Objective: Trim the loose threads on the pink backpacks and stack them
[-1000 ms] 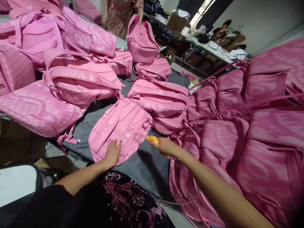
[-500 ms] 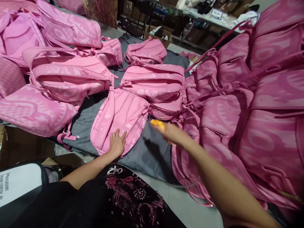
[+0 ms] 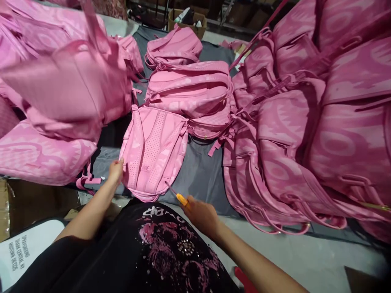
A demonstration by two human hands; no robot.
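Observation:
A pink backpack (image 3: 152, 150) lies back-side up on a grey cloth (image 3: 200, 175), its padded mesh panel and straps facing me. My left hand (image 3: 116, 171) grips its left edge, fingers curled around the side. My right hand (image 3: 200, 213) is closed on a small orange-handled snipping tool (image 3: 182, 199) whose thin tip points at the backpack's lower right edge.
More pink backpacks surround the spot: a stack (image 3: 189, 87) just beyond, a blurred pile (image 3: 61, 89) on the left, a big heap (image 3: 320, 122) on the right. A cardboard box (image 3: 186, 18) stands at the back. Brown cartons (image 3: 27, 203) sit low left.
My right hand with the orange tool has drawn back toward me, from beyond the backpack to its near edge. My left hand shifted from the backpack's bottom to its left side.

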